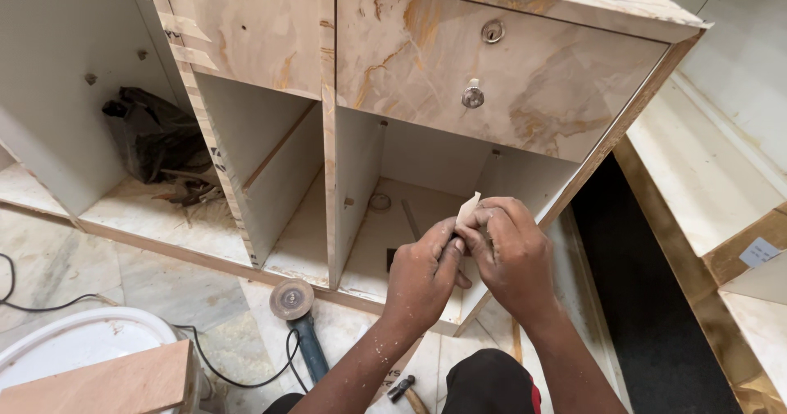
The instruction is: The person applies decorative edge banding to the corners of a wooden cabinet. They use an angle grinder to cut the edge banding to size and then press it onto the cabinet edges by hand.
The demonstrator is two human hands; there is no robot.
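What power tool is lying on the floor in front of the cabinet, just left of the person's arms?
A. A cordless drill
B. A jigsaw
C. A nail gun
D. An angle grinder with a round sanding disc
D. The angle grinder lies on the marble floor with its round disc facing up, a blue body and a black cord trailing left, while the left hand and right hand pinch a small scrap of sandpaper.
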